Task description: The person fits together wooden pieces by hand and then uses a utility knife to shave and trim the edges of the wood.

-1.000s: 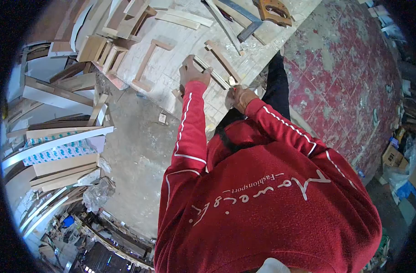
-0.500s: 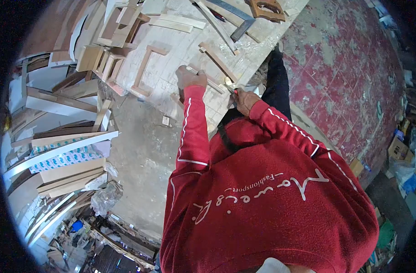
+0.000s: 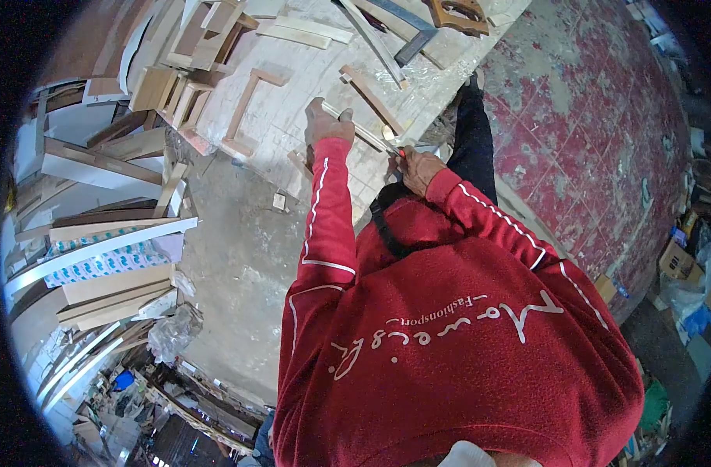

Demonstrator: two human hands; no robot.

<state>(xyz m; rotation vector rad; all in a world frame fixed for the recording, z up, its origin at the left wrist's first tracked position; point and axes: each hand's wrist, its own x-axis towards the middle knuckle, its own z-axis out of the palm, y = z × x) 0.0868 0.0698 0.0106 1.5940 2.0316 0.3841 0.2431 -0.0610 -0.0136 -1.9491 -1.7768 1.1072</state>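
My left hand (image 3: 329, 124) is closed around one end of a thin, pale wooden strip (image 3: 366, 135), which slants down to the right just over the work table (image 3: 293, 93). In my right hand (image 3: 424, 170) is a small tool with a red handle (image 3: 401, 152); its metal end meets the strip's near end. The exact kind of tool cannot be made out. A brown wooden piece (image 3: 373, 100) lies just beyond the strip. A three-sided wooden frame (image 3: 243, 109) rests farther left on the table.
A handsaw (image 3: 459, 15) and a metal square (image 3: 417, 47) lie at the table's far end. Small wooden box frames (image 3: 186, 105) stand on the left edge. Stacked boards (image 3: 106, 175) fill the left side. Red, worn floor (image 3: 573, 124) stretches to the right.
The wooden strip shows more along its length beside my left hand, and its angle has shifted slightly. My right hand stays at its near end with the red-handled tool.
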